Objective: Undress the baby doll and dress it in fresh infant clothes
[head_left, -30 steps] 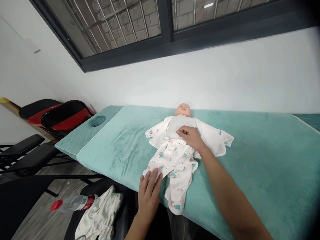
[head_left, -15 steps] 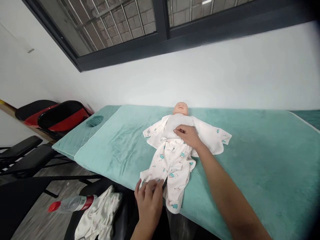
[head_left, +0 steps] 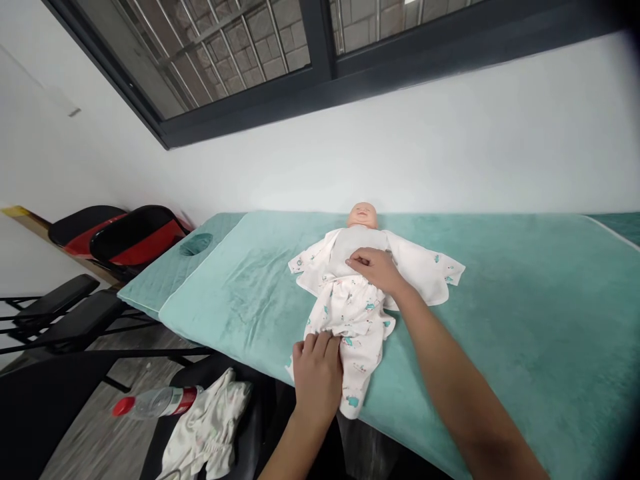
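A baby doll (head_left: 363, 215) lies on its back, its head toward the wall. Its white jacket (head_left: 423, 273) is spread out to both sides, with a plain white layer (head_left: 349, 244) over the chest. White baby pants (head_left: 361, 357) with a teal print cover its lower body. My left hand (head_left: 319, 363) has its fingers curled over the pants leg on the left, and the cloth bunches up above them. Over the doll's belly, just above the waistband, rests my right hand (head_left: 375, 267), thumb and fingertips together; no cloth shows between them.
The doll lies on a teal-covered bed (head_left: 525, 320) along a white wall below a window. At lower left a bottle with a red cap (head_left: 157, 403) and crumpled white clothing (head_left: 210, 427) lie on a black chair. Red-and-black chairs (head_left: 143, 243) stand farther left.
My left hand has moved up and to the right along the pants leg, and its fingers have curled in, bunching the cloth. My right hand stays at the belly.
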Demonstrator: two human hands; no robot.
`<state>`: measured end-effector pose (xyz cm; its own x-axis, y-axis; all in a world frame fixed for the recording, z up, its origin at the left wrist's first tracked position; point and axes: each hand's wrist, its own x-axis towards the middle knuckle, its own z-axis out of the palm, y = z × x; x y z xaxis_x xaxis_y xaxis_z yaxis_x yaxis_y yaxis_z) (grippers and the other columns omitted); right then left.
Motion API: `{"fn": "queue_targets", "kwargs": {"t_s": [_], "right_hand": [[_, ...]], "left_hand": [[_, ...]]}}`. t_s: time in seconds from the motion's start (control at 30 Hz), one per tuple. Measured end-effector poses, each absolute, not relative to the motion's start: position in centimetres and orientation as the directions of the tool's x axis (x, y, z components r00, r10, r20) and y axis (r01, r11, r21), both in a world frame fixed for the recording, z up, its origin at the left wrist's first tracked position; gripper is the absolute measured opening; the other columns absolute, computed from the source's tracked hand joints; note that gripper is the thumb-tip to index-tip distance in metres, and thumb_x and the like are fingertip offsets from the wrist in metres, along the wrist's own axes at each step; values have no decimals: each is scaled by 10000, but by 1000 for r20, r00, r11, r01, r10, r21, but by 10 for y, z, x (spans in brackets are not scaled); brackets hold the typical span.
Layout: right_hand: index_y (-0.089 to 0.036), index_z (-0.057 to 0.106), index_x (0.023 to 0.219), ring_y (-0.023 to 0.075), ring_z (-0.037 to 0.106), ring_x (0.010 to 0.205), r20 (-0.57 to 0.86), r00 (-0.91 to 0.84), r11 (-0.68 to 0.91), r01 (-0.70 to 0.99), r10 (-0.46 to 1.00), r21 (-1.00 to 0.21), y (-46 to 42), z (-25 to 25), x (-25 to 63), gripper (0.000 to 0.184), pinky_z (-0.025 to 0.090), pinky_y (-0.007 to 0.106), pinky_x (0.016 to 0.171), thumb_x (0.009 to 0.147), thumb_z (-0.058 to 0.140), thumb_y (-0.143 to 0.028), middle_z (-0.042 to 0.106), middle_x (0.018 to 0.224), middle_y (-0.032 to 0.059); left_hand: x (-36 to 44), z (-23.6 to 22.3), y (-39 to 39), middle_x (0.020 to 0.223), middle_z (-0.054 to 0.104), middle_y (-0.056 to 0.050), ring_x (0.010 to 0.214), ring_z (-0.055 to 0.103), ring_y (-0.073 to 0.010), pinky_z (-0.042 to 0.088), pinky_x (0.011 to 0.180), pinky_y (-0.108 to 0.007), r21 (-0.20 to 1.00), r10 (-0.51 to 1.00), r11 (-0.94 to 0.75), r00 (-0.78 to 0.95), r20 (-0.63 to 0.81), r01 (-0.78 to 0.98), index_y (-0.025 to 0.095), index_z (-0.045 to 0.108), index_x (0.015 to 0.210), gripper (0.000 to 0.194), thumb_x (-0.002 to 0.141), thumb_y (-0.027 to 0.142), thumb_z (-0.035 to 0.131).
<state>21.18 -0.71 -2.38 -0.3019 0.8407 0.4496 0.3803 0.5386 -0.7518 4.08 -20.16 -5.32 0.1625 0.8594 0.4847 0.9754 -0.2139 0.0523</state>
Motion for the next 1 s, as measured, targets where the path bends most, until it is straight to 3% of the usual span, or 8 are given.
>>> {"fn": "queue_targets", "kwargs": {"t_s": [0.13, 0.23, 0.37, 0.5, 0.67, 0.8, 0.9, 1.0], "right_hand": [[-223, 641, 684, 162, 544, 747, 449, -458, 630, 406, 767, -662, -8, -18, 216, 300, 346, 297, 700, 853, 663, -470, 655, 730, -9], [-229, 652, 680, 187, 548, 795, 422, -569, 694, 439, 706, -570, -10, -14, 218, 291, 341, 316, 731, 796, 735, -483, 661, 748, 3], [-225, 660, 682, 197, 545, 815, 395, -635, 737, 464, 663, -491, -13, -10, 217, 262, 325, 325, 723, 856, 690, -419, 647, 763, 25], [-208, 621, 703, 165, 548, 761, 408, -494, 638, 530, 768, -558, -12, -13, 214, 294, 335, 308, 672, 933, 583, -387, 618, 801, 19], [-212, 616, 752, 234, 532, 1070, 541, -246, 576, 542, 805, -611, 2, -27, 221, 237, 400, 372, 915, 933, 576, -361, 628, 1048, 65], [-221, 624, 791, 249, 507, 1228, 552, -155, 541, 529, 819, -654, 10, -34, 229, 220, 378, 413, 1018, 952, 533, -340, 586, 1311, 70], [-237, 636, 836, 220, 588, 1131, 520, -197, 533, 547, 831, -645, 12, -32, 231, 200, 417, 375, 954, 965, 514, -329, 640, 1259, 38], [-251, 653, 864, 206, 621, 1046, 492, -178, 493, 587, 852, -642, 15, -29, 230, 166, 431, 345, 888, 954, 534, -325, 684, 1150, 19]], "left_hand": [[45, -39, -189, 856, 673, -34, 801, 597, -210, 398, 675, -348, 192, 910, -203, 113, 398, 960, 235, 674, 862, 143, 897, 155, 561], [33, -33, -184, 802, 646, -13, 746, 593, -178, 428, 633, -306, 441, 958, -238, 136, 251, 865, 239, 648, 790, 147, 892, 183, 558], [0, -32, -152, 970, 650, -35, 872, 621, -164, 499, 748, -295, 742, 952, -248, 16, 305, 622, 219, 653, 967, 166, 938, 304, 513], [-21, -35, -90, 1314, 535, -73, 1176, 565, -200, 513, 901, -336, 756, 943, -303, 65, 328, 581, 262, 573, 1239, 358, 887, 327, 587], [-13, -36, -28, 1383, 550, -76, 1281, 511, -216, 438, 1046, -400, 741, 935, -355, 225, 274, 571, 232, 580, 1153, 286, 904, 368, 549], [-5, -29, 4, 1242, 645, -65, 1101, 594, -199, 459, 962, -374, 742, 934, -357, 233, 271, 567, 211, 583, 957, 207, 941, 378, 463], [0, -24, 25, 975, 677, -36, 861, 601, -172, 474, 815, -324, 778, 942, -333, 210, 260, 532, 214, 565, 952, 239, 954, 416, 437], [2, -24, 38, 922, 618, -33, 853, 561, -167, 454, 791, -293, 771, 892, -430, 354, 281, 470, 205, 579, 856, 251, 917, 442, 523]]}}
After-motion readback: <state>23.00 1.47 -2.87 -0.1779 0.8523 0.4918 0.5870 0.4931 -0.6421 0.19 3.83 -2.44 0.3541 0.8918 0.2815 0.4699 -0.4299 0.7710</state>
